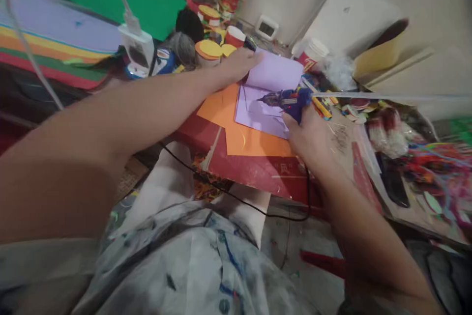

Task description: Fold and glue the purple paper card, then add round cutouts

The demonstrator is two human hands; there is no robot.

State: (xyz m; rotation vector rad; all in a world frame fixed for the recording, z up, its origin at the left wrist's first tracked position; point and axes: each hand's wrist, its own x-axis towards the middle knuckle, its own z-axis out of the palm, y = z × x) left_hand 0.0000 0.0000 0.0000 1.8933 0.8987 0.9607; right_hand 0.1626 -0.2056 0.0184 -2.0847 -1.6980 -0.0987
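My right hand (308, 130) is wrapped round a blue hot glue gun (295, 101), a long pale glue stick (387, 95) running out of its back. Its nozzle points left over a purple sheet (254, 113). At that sheet's far side, my left hand (243, 62) grips the edge of a raised purple paper flap (276, 71), fingers partly hidden. Orange paper (258, 144) lies under the purple sheet, on a red board (254, 170). From the gun a black cord (236, 200) loops down across my lap.
Paper cups and yellow-lidded tubs (208, 50) crowd the back. A white plug adapter (137, 52) with a cable stands left, by stacked coloured sheets (66, 25). On the right lie a black phone-like object (394, 182), scissors-like clutter and bright tangled strands (438, 177).
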